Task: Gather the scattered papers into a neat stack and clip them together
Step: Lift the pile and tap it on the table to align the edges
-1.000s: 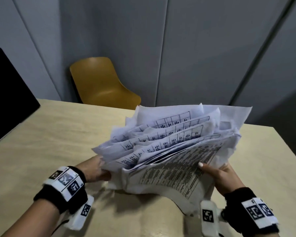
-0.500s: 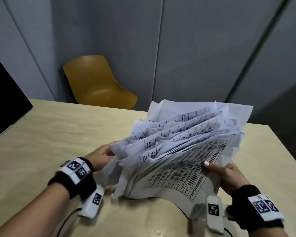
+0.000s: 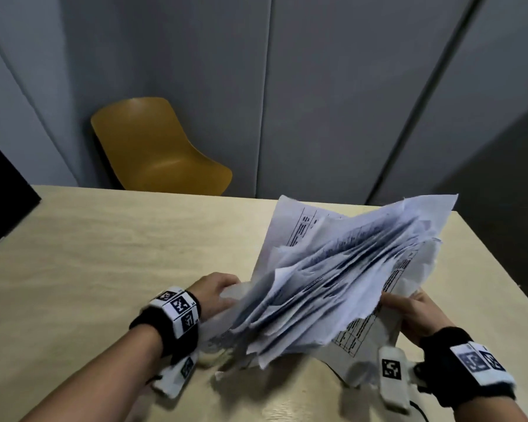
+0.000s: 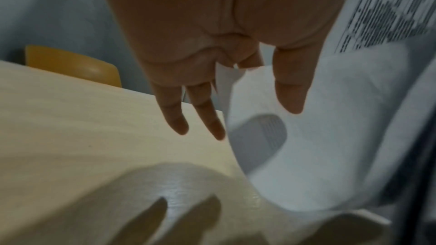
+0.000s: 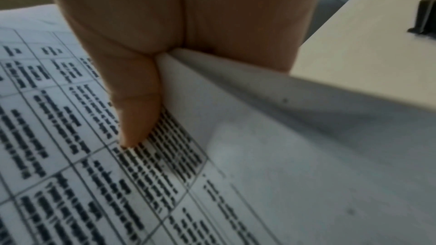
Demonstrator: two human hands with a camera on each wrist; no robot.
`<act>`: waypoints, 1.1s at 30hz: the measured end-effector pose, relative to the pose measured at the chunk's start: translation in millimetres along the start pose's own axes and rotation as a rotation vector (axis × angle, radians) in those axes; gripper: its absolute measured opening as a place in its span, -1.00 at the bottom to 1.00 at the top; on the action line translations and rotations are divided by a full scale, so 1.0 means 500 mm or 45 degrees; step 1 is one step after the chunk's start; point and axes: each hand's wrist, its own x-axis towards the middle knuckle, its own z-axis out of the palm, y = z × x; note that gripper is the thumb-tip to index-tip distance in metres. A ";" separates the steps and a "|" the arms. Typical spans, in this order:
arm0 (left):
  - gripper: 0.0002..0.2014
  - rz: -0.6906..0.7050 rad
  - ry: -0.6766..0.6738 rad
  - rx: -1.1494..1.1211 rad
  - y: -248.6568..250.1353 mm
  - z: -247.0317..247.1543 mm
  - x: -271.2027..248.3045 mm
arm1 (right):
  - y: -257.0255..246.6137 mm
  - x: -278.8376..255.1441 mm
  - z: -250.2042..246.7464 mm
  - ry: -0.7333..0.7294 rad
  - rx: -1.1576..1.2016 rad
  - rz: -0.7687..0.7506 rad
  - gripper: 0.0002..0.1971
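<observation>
A loose, fanned bundle of printed papers (image 3: 342, 275) is held tilted above the light wooden table (image 3: 104, 254), its sheets uneven and its lower corner near the tabletop. My left hand (image 3: 226, 290) grips the bundle's left edge. In the left wrist view the thumb (image 4: 290, 88) lies on a curled white sheet (image 4: 318, 137); two fingers are hidden behind it and two stick out straight. My right hand (image 3: 400, 306) pinches the right edge, with the thumb (image 5: 134, 118) on the printed top sheet (image 5: 70, 156) and the fingers hidden underneath. A black binder clip (image 5: 423, 18) stands on the table beyond my right hand.
A yellow chair (image 3: 159, 150) stands behind the table's far edge against grey wall panels. A black object (image 3: 3, 190) sits at the far left. The table's right edge (image 3: 500, 263) runs close to my right hand.
The bundle has swung to the right and tipped more upright, so the sheets fan out more. My left hand has moved right and up along its left edge. My right hand keeps its hold.
</observation>
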 end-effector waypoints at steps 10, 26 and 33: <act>-0.74 0.292 0.457 -0.228 -0.012 -0.077 -0.053 | 0.003 -0.012 0.016 0.099 0.086 -0.091 -0.70; -0.75 0.899 0.538 -0.236 0.245 -0.185 -0.162 | 0.015 -0.016 0.028 0.063 -0.073 -0.147 -0.12; -0.43 0.772 0.402 0.368 0.204 -0.181 -0.158 | 0.031 -0.024 0.011 0.085 -0.057 -0.114 -0.27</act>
